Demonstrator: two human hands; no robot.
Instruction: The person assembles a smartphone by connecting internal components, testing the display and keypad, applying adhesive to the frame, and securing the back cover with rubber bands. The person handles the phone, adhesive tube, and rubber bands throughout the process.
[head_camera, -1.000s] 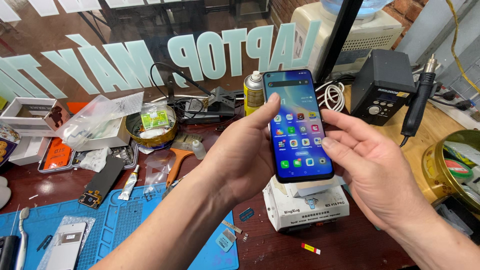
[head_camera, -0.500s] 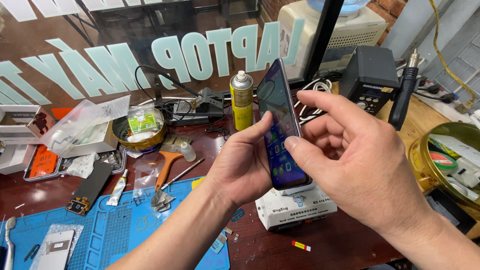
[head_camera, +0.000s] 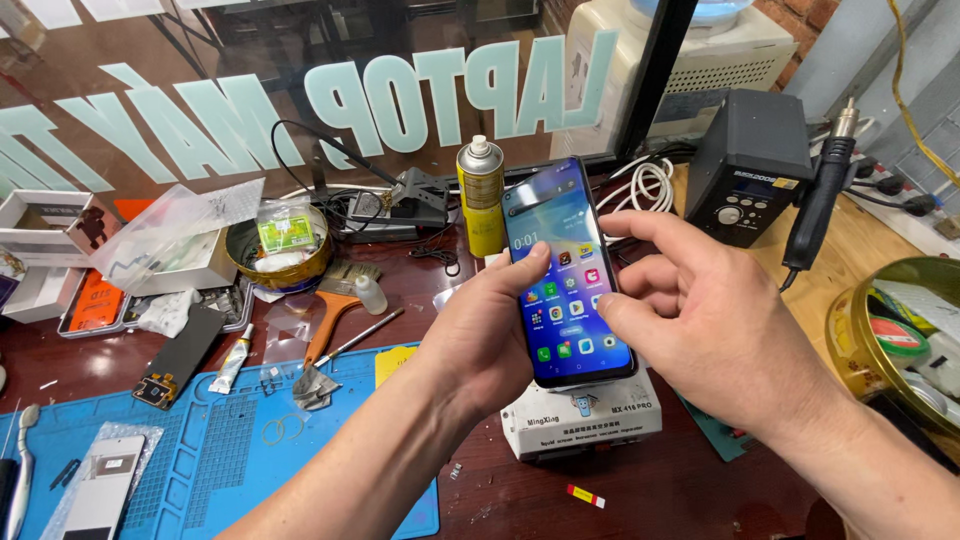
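Item 1. Smartphone (head_camera: 567, 275): lit, home screen with rows of app icons showing, held upright and slightly tilted above a white boxed unit (head_camera: 580, 420) on the bench (head_camera: 640, 490).

Item 2. Left hand (head_camera: 478, 335): fingers closed round the phone's left edge and back, thumb tip lying on the left margin of the screen. Holding the phone.

Item 3. Right hand (head_camera: 715, 335): fingers half spread, holding nothing; one fingertip meets the phone's right edge low down, the forefinger arches over the upper right corner without clearly touching.

Item 4. Beyond the fingers: yellow spray can (head_camera: 481, 195) just behind the phone's top left corner; black soldering station (head_camera: 748, 165) and its handpiece (head_camera: 820, 200) past the right hand.

Item 5. Left of the left fingers: orange-handled scraper (head_camera: 322, 340), blue work mat (head_camera: 210, 450), round tin (head_camera: 280, 245) of small parts.

Progress, as judged: phone assembled, powered and displaying; it appears to be at the inspection stage, with handling of the screen or edges remaining.

Change from half a second ago: the phone was turned edge-on with the right hand across its face; now the screen faces the camera and the right hand sits off to the side.
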